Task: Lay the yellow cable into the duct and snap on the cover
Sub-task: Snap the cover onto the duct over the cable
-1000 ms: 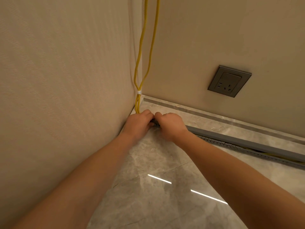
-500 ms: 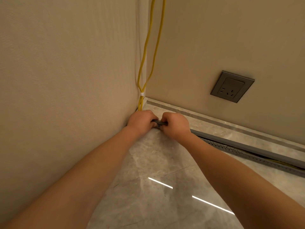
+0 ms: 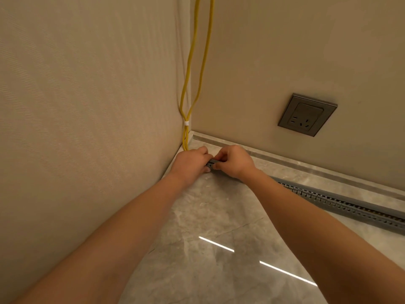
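Duct (image 3: 341,205) end at the room corner is pinched by both hands: left hand (image 3: 191,164) and right hand (image 3: 233,161), each grip pressed together on it. Cover (image 3: 359,199) is seated along the duct. Yellow cable (image 3: 186,102) is hung down the corner, tied just above the duct.

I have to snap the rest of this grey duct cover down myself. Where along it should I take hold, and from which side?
Judging by its shape, pinch the grey duct cover across its narrow width, from above, as the left hand and right hand do at the corner end. It is a long thin strip lying flat along the slotted duct on the floor, close to the wall, so the sides offer little room.
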The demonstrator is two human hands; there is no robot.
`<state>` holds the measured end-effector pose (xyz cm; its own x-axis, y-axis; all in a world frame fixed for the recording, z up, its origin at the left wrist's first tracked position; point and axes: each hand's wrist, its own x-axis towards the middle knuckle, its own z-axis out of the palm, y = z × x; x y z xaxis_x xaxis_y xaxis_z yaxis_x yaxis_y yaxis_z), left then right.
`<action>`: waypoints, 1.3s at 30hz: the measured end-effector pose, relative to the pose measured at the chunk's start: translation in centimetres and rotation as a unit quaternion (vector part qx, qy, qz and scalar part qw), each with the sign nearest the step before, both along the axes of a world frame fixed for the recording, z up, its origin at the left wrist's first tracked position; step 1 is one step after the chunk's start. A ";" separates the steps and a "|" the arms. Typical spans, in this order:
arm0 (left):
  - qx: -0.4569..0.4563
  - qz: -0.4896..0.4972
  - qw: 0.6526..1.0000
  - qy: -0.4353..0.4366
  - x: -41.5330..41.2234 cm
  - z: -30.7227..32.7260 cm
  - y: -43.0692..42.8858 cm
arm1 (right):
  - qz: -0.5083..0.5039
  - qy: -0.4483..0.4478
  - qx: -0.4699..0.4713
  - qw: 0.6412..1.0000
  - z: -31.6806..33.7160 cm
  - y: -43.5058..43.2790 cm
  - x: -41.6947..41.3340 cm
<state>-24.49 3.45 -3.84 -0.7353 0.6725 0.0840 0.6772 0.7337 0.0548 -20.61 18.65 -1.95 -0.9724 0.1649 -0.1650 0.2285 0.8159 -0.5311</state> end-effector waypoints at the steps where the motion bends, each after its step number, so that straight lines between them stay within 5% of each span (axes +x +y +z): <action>1: -0.007 -0.010 1.000 0.003 -0.1 0.0 0.0 | 0.013 0.006 0.008 1.000 -0.2 0.1 0.3; 9: -0.022 -0.030 0.999 0.030 -0.6 -0.1 0.2 | 0.069 0.093 0.202 0.972 -1.1 0.0 2.4; 14: -0.057 -0.033 0.997 0.040 -1.1 -0.5 0.6 | 0.092 0.044 0.258 0.961 -0.3 -0.3 1.4; 28: -0.060 -0.083 0.990 0.101 -1.7 -1.5 0.2 | 0.104 0.044 0.286 0.951 0.0 -0.5 1.0; 39: -0.043 -0.020 0.998 0.039 0.0 0.7 0.1 | 0.075 0.049 0.224 0.971 0.4 -0.2 2.1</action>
